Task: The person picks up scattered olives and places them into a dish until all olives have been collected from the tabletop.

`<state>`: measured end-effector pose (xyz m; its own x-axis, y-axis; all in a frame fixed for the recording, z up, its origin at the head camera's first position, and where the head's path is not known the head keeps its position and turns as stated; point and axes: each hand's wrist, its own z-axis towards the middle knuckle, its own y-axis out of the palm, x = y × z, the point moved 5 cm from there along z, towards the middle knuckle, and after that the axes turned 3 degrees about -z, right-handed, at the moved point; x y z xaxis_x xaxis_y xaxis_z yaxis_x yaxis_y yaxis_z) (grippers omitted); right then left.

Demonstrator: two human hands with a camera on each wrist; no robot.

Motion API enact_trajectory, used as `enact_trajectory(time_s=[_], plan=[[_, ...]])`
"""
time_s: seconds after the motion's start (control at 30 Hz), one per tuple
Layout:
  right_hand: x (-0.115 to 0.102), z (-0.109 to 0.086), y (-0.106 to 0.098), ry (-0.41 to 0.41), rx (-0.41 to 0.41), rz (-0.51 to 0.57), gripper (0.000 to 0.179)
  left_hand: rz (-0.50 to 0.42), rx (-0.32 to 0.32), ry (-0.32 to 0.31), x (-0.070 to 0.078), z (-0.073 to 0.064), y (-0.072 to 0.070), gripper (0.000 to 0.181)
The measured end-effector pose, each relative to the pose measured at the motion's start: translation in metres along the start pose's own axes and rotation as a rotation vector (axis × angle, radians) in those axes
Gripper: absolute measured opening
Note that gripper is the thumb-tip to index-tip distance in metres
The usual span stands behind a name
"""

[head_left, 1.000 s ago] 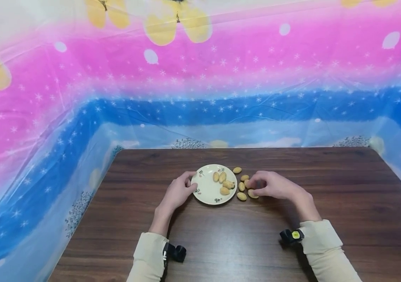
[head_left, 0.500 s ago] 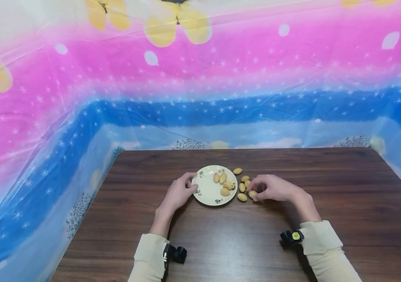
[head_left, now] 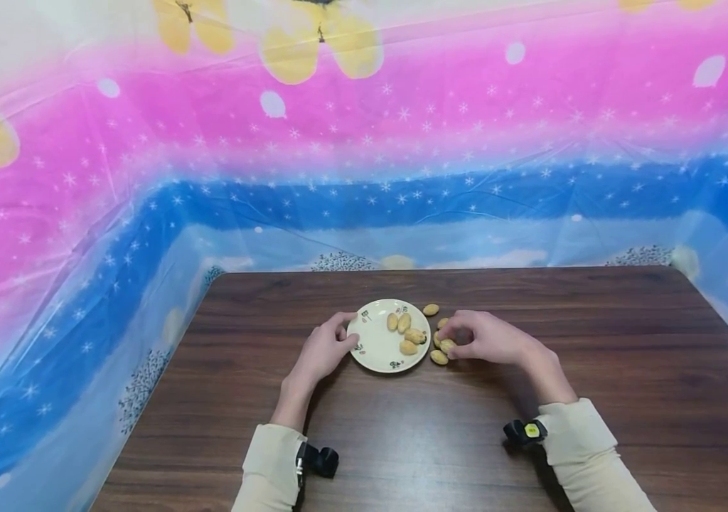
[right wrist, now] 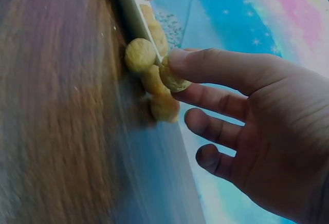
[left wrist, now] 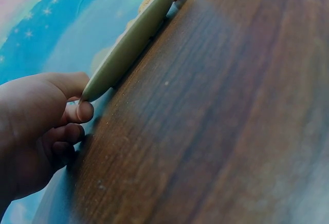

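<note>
A white plate [head_left: 370, 355] with small printed marks lies on the table, several tan oval nut-like pieces [head_left: 404, 322] on it. At its left edge, my left hand [head_left: 324, 350] pinches the rim between thumb and fingers; the left wrist view shows the plate's rim [left wrist: 123, 59] edge-on there. Just right of the plate, my right hand [head_left: 495, 338] holds one wrinkled tan oval piece [right wrist: 172, 76] between thumb and index finger, the other fingers [right wrist: 213, 129] loosely bent. Other pieces lie close under and around it, such as one round-ended piece [right wrist: 140, 55] beside the plate; the right fingers partly hide some.
A loose tan piece [head_left: 431, 310] lies near the plate's upper right, another piece [head_left: 439, 357] near its lower right. The dark wood table [head_left: 402, 441] reaches back to a pink and blue patterned cloth [head_left: 364, 199]. Black wrist cameras [head_left: 322, 461] sit at both cuffs.
My right hand has moved left toward the plate, bringing the pinched piece in among the other loose pieces. The left hand and plate have stayed put.
</note>
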<state>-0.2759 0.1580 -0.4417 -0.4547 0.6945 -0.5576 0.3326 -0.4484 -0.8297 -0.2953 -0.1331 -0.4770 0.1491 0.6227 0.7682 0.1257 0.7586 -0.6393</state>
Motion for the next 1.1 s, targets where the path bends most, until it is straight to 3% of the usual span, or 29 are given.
enact_trajectory(time_s=[0.27,0.57,1.1], plan=[[-0.024,0.009,0.007,-0.107,0.047,0.003,0.027,-0.001,0.003,-0.004,0.0,-0.001,-0.001,0.044],[-0.04,0.02,0.014,-0.141,0.066,-0.018,0.026,-0.001,0.0,-0.004,0.0,0.0,0.0,0.044],[-0.06,0.054,0.023,-0.249,-0.014,-0.102,0.025,0.012,0.007,-0.006,-0.001,0.0,-0.001,0.042]])
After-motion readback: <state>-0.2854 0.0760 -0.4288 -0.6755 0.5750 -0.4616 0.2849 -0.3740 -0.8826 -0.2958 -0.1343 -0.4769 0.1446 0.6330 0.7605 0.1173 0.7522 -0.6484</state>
